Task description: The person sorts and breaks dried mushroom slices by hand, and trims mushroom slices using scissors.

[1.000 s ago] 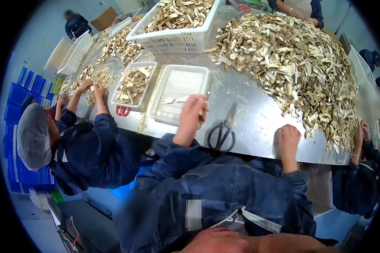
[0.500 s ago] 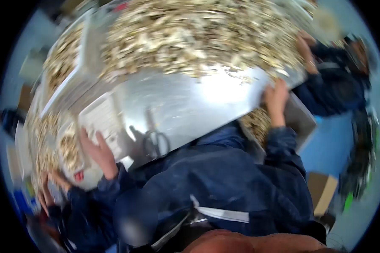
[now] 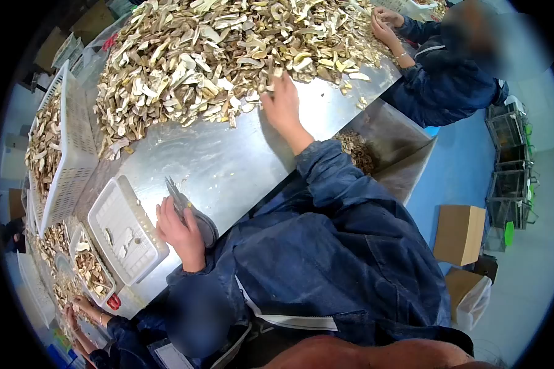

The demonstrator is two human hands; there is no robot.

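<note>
A large pile of dried mushroom slices point(image 3: 197, 61) covers the far part of the metal table point(image 3: 228, 166). At the pile's near edge is my right hand point(image 3: 282, 106), fingers reaching into the slices; whether it grips one cannot be made out. My left hand point(image 3: 181, 232) is over the scissors point(image 3: 178, 195), fingers apart, hiding part of their handles. Left of it stands a white tray point(image 3: 118, 215) with a few pale slices in it.
A white basket point(image 3: 77, 141) of slices stands at the left, with a smaller filled tray point(image 3: 92, 270) below it. Co-workers' hands point(image 3: 388, 24) are at the upper right, others point(image 3: 83, 307) at the lower left. A bin point(image 3: 388, 144) sits beside the table edge.
The view has turned right. My right hand has moved from the table's near edge to the pile. My left hand has gone from the tray to the scissors.
</note>
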